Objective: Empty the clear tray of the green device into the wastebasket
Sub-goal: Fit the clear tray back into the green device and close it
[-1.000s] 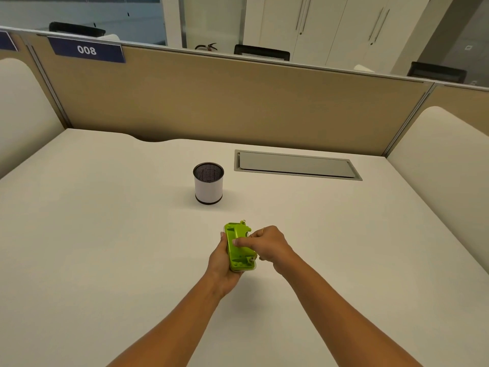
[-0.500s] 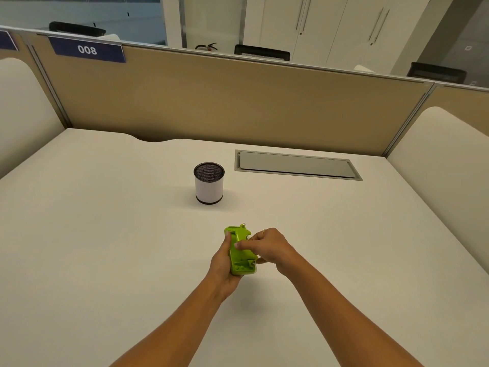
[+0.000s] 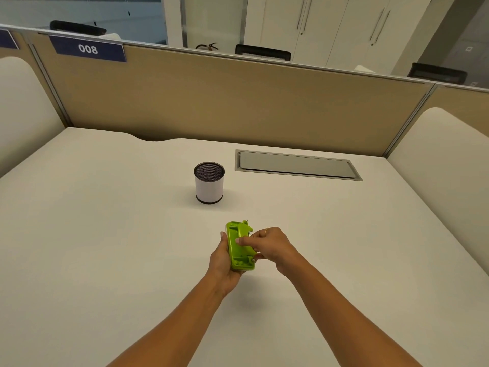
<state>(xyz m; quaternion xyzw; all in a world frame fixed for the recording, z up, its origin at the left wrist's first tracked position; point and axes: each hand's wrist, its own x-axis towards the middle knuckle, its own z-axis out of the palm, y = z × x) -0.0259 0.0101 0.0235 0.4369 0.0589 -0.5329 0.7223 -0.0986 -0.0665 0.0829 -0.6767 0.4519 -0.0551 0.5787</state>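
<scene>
I hold a small lime-green device (image 3: 239, 247) above the white desk, near its middle front. My left hand (image 3: 222, 263) grips it from the left and below. My right hand (image 3: 270, 246) pinches its right side, thumb on the green face. A sliver of whitish clear plastic shows at the device's upper left edge; the clear tray is otherwise hidden. The wastebasket (image 3: 209, 182), a small white cylinder with a black mesh inside and black rim, stands upright farther back, a little to the left of the device.
The white desk (image 3: 105, 247) is bounded by a tan partition (image 3: 238, 102) at the back and cream side panels. A grey recessed cable flap (image 3: 296, 165) lies to the right of the wastebasket.
Both hands have kept their hold and stayed almost in place. The device has tilted slightly between the hands.
</scene>
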